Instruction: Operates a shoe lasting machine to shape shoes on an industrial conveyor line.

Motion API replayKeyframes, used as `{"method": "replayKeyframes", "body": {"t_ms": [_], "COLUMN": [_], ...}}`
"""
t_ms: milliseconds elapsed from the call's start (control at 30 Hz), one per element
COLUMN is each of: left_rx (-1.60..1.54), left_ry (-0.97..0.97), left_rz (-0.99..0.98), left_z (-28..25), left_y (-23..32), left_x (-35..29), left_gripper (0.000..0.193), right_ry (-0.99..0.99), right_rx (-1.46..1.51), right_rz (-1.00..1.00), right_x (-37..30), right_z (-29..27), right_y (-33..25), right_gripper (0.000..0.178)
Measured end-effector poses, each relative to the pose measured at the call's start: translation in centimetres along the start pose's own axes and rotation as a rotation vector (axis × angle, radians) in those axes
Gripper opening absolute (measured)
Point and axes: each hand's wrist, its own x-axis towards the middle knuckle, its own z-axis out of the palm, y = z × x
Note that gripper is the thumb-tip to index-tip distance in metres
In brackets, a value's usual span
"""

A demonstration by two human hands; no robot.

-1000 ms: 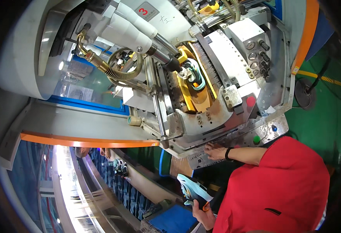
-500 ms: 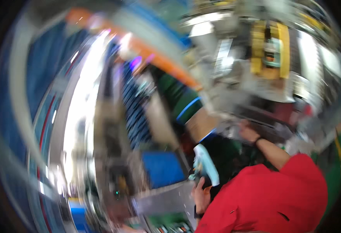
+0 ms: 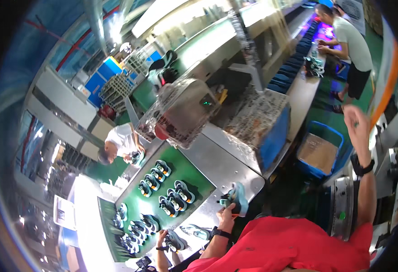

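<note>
Just past the table's metal corner, my left hand (image 3: 226, 216) is shut on a light-teal and dark sneaker (image 3: 239, 199) with an orange patch, held tilted. My right hand (image 3: 357, 129) is raised at the right with its arm stretched out. Its fingers curl loosely with a gap to the thumb, and nothing shows in them. To the left of the held sneaker, a pale shoe (image 3: 196, 231) lies on the metal surface. Another person's hand (image 3: 161, 238), coming from the lower edge, is at a dark sneaker (image 3: 175, 241) beside it.
Several sneakers stand in rows on a green belt (image 3: 199, 170). Beyond it a person in white (image 3: 119, 140) handles a shoe. A machine housing (image 3: 185, 113) and a blue-sided box (image 3: 275, 140) stand ahead. A blue crate (image 3: 336, 131) is on the floor. Another person (image 3: 353, 45) works at the far right.
The view has swung from a blur to the shoe tables and belt. The sneaker remains in my left hand. My right hand has gone from beside the machinery to raised at the right.
</note>
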Motion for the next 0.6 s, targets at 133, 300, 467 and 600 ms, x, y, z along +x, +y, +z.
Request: {"method": "replayKeyframes", "body": {"t_ms": [133,300,467,600], "left_rx": [-0.139,0.0,0.443,0.749], "left_ry": [0.161,0.414,0.579,0.704], "left_rz": [0.113,0.439,0.546,0.318], "left_z": [-8.0,-13.2,-10.1,-9.0], "left_y": [-2.3,3.5,4.9,4.3], "left_x": [13.8,19.0,29.0,31.0], "left_gripper": [0.028,0.028,0.07,0.081], "right_ry": [-0.232,-0.285,-0.151,-0.345], "right_rx": [-0.005,-0.099,-0.004,-0.034], "right_rz": [-0.532,-1.187,-1.335,-1.468], "right_x": [13.8,24.0,22.6,24.4], "right_z": [12.5,34.1,44.2,52.3], "right_y": [-11.9,-20.9,-31.2,-33.4], "right_gripper": [0.034,0.042,0.054,0.053]}}
